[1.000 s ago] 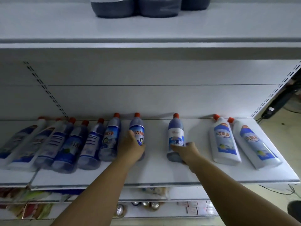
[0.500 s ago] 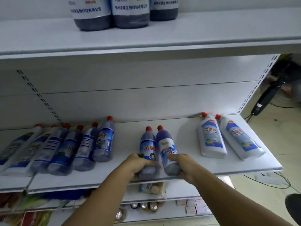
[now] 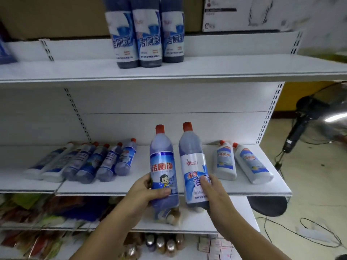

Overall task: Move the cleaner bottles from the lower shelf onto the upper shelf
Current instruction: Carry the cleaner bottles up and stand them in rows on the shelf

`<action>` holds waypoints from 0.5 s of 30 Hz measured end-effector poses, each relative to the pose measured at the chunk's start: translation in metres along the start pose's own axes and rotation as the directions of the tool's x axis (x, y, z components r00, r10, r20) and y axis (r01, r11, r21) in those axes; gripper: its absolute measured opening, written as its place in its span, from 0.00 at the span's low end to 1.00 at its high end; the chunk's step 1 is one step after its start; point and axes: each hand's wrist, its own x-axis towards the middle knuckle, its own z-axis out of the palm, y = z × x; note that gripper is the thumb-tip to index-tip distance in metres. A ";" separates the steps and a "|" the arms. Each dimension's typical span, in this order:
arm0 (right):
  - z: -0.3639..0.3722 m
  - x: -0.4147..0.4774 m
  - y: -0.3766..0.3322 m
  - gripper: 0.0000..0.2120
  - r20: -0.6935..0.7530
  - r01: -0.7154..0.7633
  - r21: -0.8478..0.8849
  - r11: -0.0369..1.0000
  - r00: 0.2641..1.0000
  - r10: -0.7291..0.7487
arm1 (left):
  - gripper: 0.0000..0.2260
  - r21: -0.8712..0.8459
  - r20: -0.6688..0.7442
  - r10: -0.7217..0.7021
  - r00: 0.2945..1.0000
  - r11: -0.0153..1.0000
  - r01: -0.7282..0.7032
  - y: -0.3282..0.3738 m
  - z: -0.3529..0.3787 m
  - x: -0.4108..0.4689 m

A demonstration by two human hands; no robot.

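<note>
a bottle (image 3: 163, 166) labelled 洁厕净 was gripped upright by the left hand (image 3: 144, 194), another bottle (image 3: 194, 166) reading 强效 by the right hand (image 3: 216, 192), fingers wrapped around each, in front of the lower shelf (image 3: 169, 192). three 洁厕灵 bottles (image 3: 144, 34) were stood on the upper shelf (image 3: 244, 70).

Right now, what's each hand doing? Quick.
Left hand: closed around the cartoon-label bottle, held upright off the lower shelf.
Right hand: closed around the white-label bottle, also upright.

Upper shelf (image 3: 225, 70): 3 bottles (image 3: 148, 34) upright; lower shelf (image 3: 142, 186): bottles lying.
</note>
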 end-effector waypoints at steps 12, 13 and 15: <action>0.042 -0.028 -0.191 0.21 0.148 0.573 -0.078 0.816 0.816 -0.559 | 0.39 0.048 0.059 0.602 0.796 0.795 -0.605 0.171 0.009 -0.047; 0.048 -0.020 -0.209 0.21 0.124 0.595 -0.077 0.800 0.802 -0.584 | 0.36 0.069 0.050 0.636 0.770 0.767 -0.638 0.189 0.008 -0.045; 0.060 0.002 -0.243 0.20 0.085 0.611 -0.081 0.788 0.792 -0.605 | 0.35 0.116 0.040 0.675 0.737 0.729 -0.675 0.222 0.002 -0.039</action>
